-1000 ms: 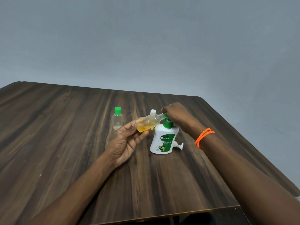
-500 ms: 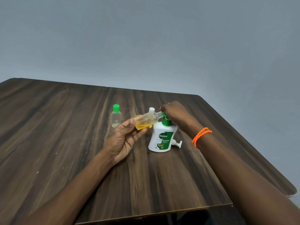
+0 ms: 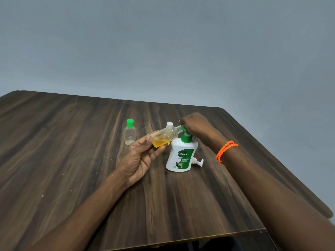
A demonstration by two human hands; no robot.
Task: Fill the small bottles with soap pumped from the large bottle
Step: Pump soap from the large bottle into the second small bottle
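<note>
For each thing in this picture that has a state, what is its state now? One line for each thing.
small bottle in hand: uncapped, tilted, partly filled with yellow soap, mouth at the pump spout
green-capped small bottle: capped, upright, nearly empty
large soap bottle: upright on the table
white cap: off, on the table
left hand: holds the tilted bottle
right hand: on the green pump head
</note>
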